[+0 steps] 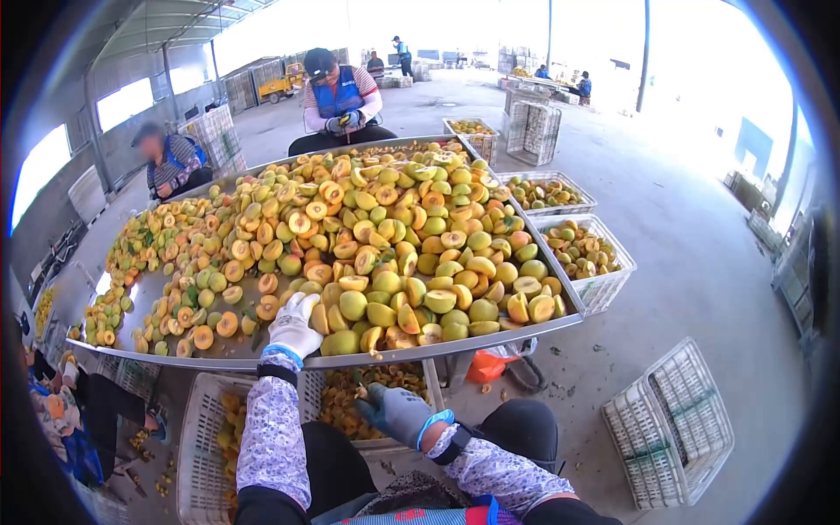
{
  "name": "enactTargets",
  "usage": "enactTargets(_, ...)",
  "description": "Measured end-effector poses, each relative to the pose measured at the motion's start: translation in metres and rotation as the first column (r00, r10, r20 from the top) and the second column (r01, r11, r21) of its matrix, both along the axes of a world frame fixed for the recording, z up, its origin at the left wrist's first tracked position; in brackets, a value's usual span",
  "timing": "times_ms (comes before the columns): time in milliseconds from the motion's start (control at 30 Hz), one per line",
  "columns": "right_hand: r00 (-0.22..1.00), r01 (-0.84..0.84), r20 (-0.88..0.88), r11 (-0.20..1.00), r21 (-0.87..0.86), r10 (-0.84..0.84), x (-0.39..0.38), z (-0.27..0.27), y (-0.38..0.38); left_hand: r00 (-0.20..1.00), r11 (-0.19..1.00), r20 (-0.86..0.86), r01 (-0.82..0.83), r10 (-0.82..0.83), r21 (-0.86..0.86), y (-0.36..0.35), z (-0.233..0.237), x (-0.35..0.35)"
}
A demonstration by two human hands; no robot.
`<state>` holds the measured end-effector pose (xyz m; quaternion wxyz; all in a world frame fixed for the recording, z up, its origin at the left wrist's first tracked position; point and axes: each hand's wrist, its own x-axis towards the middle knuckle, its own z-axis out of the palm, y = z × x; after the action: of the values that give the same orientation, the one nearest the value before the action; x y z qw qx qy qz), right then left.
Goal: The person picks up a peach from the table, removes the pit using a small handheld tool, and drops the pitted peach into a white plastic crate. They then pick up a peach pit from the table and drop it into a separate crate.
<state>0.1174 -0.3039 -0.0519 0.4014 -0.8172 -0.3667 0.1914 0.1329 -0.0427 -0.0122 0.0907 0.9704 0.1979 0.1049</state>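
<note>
A large metal-rimmed table [455, 347] bears a heap of yellow-green peaches [385, 223], many cut in half with orange flesh showing. My left hand [295, 328], in a white glove, reaches over the near rim. Its fingers are apart and bent down against fruit at the heap's edge; I see no fruit clearly gripped. Below the rim, my right hand [398, 414] wears a grey glove with its fingers closed. Something small and brownish shows at its fingertips, too small to name. Under that hand stands a crate of brownish-yellow fruit pieces [350, 398].
Another white crate [197, 455] stands by my left leg. Crates of peaches [604, 289] line the table's right side, and a crate pair [669, 424] lies on the floor. A person in a blue vest [337, 96] sits across; another person [171, 162] works at the left.
</note>
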Motion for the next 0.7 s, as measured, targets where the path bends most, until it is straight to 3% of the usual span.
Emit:
enactTargets(67, 1.0, -0.023, -0.01, 1.0, -0.005, 0.023, 0.002, 0.003, -0.001, 0.98, 0.992, -0.156, -0.124, 0.123, -0.001, -0.004, 0.012, 0.004)
enactTargets(167, 0.999, -0.041, -0.005, 0.999, 0.028, 0.041, 0.001, 0.009, -0.001, 0.987, 0.984, 0.057, -0.141, 0.148, -0.11, 0.011, -0.005, -0.009)
enactTargets(200, 0.999, -0.04, 0.001, 0.998, 0.045, 0.04, 0.001, 0.009, 0.0, 0.965, 0.948, 0.178, -0.136, 0.193, -0.288, 0.027, -0.022, -0.01)
enactTargets(267, 0.999, -0.029, 0.028, 0.996, 0.079, 0.027, 0.001, 0.005, 0.004, 0.856, 0.972, 0.474, -0.124, 0.206, -0.198, 0.026, -0.026, -0.015)
enactTargets(300, 0.999, -0.025, 0.041, 0.995, 0.096, 0.021, 0.0, 0.004, 0.005, 0.814, 0.939, 0.526, -0.068, 0.248, -0.337, 0.028, -0.026, -0.015)
enactTargets(367, 0.999, -0.009, 0.048, 0.992, 0.128, 0.002, -0.002, 0.009, 0.005, 0.718, 0.812, 0.597, 0.075, 0.359, -0.579, 0.031, -0.024, -0.018)
enactTargets(467, 0.998, 0.025, 0.056, 0.984, 0.174, -0.035, -0.002, 0.012, 0.005, 0.583, 0.382, 0.578, 0.434, 0.572, -0.816, 0.029, -0.016, -0.018)
enactTargets(500, 0.997, 0.037, 0.057, 0.981, 0.188, -0.048, -0.002, 0.013, 0.006, 0.597, 0.327, 0.548, 0.444, 0.586, -0.834, 0.024, -0.016, -0.019)
enactTargets(600, 0.997, 0.076, -0.017, 0.93, 0.359, -0.075, -0.003, 0.015, 0.01, 0.691, -0.015, 0.477, 0.577, 0.543, -0.817, -0.022, 0.013, -0.034)
enactTargets(633, 0.995, 0.099, -0.027, 0.916, 0.388, -0.096, -0.001, 0.015, 0.013, 0.699, 0.0, 0.484, 0.57, 0.527, -0.822, -0.038, 0.019, -0.035)
enactTargets(700, 0.989, 0.145, -0.048, 0.884, 0.445, -0.138, 0.004, 0.017, 0.018, 0.709, -0.109, 0.484, 0.613, 0.513, -0.783, -0.059, 0.016, -0.031)
